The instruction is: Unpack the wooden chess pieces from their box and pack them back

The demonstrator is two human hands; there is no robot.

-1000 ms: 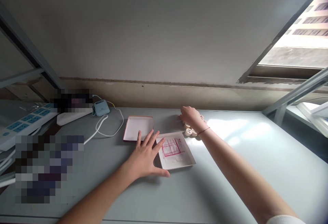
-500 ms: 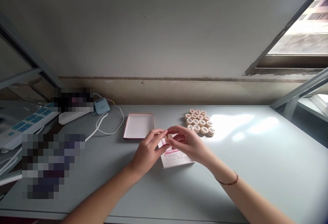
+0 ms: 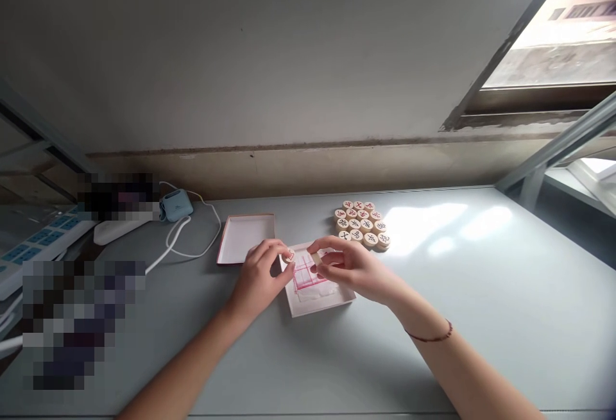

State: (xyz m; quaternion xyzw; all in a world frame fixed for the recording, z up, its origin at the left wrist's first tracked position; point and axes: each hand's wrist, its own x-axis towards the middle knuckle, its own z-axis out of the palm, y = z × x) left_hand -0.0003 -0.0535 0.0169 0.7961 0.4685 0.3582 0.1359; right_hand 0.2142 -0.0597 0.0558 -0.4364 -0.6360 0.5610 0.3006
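Note:
Between the thumb and fingers of my left hand (image 3: 260,272) is a round wooden Chinese chess piece (image 3: 289,256) with a red mark on its face. My right hand (image 3: 349,266) pinches another wooden chess piece (image 3: 316,258), seen edge-on. Both hands are over a shallow white box (image 3: 301,308), in which a folded sheet with red lines (image 3: 310,279) lies. Just beyond my right hand, many chess pieces (image 3: 360,223) stand in close rows, red characters at the back and black ones in front.
A shallow box lid (image 3: 248,237) lies inside up, left of the white box. Farther left are a light-blue device (image 3: 176,205), a white cable (image 3: 168,256) and a power strip (image 3: 41,243). The wall (image 3: 289,173) borders the grey table (image 3: 457,343) at the back.
My hands have moved apart from where they met over the box, and a chess piece now shows in each. The camera view has shifted slightly.

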